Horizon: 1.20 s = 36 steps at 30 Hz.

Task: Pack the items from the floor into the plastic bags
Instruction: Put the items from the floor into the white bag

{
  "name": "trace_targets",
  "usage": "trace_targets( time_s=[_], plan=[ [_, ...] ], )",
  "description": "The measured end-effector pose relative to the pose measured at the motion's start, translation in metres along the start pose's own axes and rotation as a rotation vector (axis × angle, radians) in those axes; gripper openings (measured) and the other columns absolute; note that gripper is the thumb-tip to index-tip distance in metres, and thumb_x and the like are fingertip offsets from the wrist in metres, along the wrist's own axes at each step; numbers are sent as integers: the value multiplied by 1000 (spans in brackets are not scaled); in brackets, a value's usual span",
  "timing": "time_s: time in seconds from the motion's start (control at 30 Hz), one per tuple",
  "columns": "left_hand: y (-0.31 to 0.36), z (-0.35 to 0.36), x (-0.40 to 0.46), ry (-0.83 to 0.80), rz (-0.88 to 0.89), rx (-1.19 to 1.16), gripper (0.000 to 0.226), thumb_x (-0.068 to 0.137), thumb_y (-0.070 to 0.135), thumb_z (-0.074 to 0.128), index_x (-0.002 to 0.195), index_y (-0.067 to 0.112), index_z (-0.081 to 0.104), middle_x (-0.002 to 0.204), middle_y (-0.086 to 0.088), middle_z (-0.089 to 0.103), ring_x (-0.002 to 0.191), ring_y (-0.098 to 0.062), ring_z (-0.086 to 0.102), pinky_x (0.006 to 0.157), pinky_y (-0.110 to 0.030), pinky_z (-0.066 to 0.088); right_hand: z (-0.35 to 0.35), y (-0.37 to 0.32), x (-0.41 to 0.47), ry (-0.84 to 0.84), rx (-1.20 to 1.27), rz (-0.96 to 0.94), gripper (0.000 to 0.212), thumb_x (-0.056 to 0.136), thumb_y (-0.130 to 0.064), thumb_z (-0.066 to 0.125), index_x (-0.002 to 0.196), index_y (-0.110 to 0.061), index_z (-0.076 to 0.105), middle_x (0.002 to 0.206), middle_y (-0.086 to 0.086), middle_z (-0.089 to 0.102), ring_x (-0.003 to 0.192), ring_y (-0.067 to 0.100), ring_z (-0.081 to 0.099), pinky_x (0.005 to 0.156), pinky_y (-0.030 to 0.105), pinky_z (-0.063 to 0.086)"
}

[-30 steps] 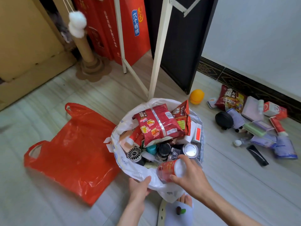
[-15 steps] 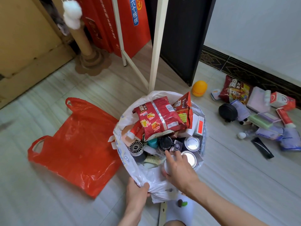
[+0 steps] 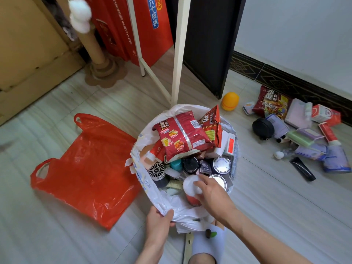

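Note:
A white plastic bag [image 3: 145,184] stands open on the floor, packed with red noodle packets [image 3: 182,136], tins [image 3: 222,164], bottles and boxes. My left hand [image 3: 159,221] pinches the bag's near rim. My right hand [image 3: 213,195] rests over the white lid of a red can [image 3: 192,199], which stands upright inside the bag at its near side. A red plastic bag [image 3: 89,168] lies flat to the left. Several loose items lie on the floor at the right: a noodle packet [image 3: 272,103], an orange ball [image 3: 230,101], a black round case [image 3: 262,128], a black tube [image 3: 302,170], purple packs [image 3: 337,159].
White rack legs [image 3: 178,54] stand just behind the white bag. A cardboard scratching post [image 3: 95,52], red boxes [image 3: 144,25] and a black panel [image 3: 209,44] line the back. My slippered foot [image 3: 209,242] is under the bag's near edge.
My right hand has lowered the red can from above the rim into the bag, and turned it upright. My left hand kept its hold on the rim.

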<state>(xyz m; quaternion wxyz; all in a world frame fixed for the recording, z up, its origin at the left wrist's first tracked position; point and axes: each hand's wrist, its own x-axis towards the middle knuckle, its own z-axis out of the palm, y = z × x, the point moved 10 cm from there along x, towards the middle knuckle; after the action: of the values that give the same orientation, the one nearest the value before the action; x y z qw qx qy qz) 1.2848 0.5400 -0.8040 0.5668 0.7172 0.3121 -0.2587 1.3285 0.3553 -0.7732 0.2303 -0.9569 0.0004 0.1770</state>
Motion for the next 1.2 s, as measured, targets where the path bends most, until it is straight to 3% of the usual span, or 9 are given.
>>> trace_targets(
  time_s=[0.1, 0.23, 0.37, 0.5, 0.7, 0.8, 0.87, 1.03, 1.2],
  plan=[
    [11, -1, 0, -21, 43, 31, 15, 84, -4, 56, 98, 3, 55, 87, -12, 67, 68, -18, 60, 54, -18, 50, 3, -3, -3, -27, -48, -14, 30, 83, -18, 60, 111, -6, 62, 137, 14, 46, 119, 31, 50, 89, 34, 47],
    [36, -3, -3, -38, 171, 194, 25, 84, 10, 63, 106, 8, 51, 93, -6, 63, 77, -14, 60, 64, -18, 46, -2, -6, -17, -45, -115, -60, 30, 51, -32, 85, 75, -21, 72, 104, 7, 70, 77, 19, 71, 51, 20, 51],
    [84, 1, -23, -27, 521, 549, 48, 85, 22, 62, 129, 19, 41, 125, 4, 44, 107, -8, 48, 91, -20, 37, -13, -9, -26, -14, -240, -140, 40, 54, -46, 79, 86, -24, 72, 104, 0, 71, 88, 15, 70, 68, 22, 55],
    [130, 31, -50, -87, 850, 890, 62, 88, 35, 56, 142, 23, 29, 147, 4, 27, 137, -12, 23, 110, -23, 16, -58, -1, -31, 108, -269, -128, 48, 73, -47, 46, 108, -21, 65, 106, 1, 70, 93, 18, 69, 75, 34, 56],
    [196, 120, -87, -220, 1152, 1044, 69, 82, 57, 32, 144, 27, 24, 151, 5, 20, 140, -13, 18, 115, -33, 19, -152, 63, -47, 245, -356, 8, 63, 65, -50, 73, 118, -21, 57, 111, 5, 68, 102, 25, 66, 81, 44, 53],
    [209, 188, -93, -315, 1315, 1157, 62, 86, 49, 38, 143, 25, 27, 152, -1, 24, 140, -19, 20, 114, -32, 18, -181, 127, -63, 278, -306, 144, 63, 85, -46, 57, 139, -19, 39, 140, 9, 47, 131, 28, 42, 107, 47, 32],
    [204, 236, -88, -383, 1367, 1227, 59, 89, 42, 44, 142, 24, 27, 151, -5, 26, 140, -22, 23, 113, -35, 22, -187, 177, -74, 296, -287, 253, 62, 92, -43, 46, 145, -19, 25, 150, 7, 32, 139, 25, 28, 113, 42, 19],
    [157, 357, -56, -604, 1273, 1355, 58, 91, 32, 44, 144, 19, 22, 151, -5, 22, 140, -22, 20, 111, -35, 26, -166, 296, -90, 263, -178, 495, 50, 83, -29, 60, 127, -6, 51, 128, 17, 54, 122, 35, 47, 102, 44, 36],
    [110, 452, -9, -685, 1169, 1505, 61, 89, 23, 47, 143, 13, 19, 148, -6, 23, 135, -23, 24, 106, -34, 30, -118, 384, -87, 192, -44, 671, 45, 90, -25, 51, 132, -11, 40, 132, 11, 47, 122, 30, 42, 97, 35, 38]
  ],
)
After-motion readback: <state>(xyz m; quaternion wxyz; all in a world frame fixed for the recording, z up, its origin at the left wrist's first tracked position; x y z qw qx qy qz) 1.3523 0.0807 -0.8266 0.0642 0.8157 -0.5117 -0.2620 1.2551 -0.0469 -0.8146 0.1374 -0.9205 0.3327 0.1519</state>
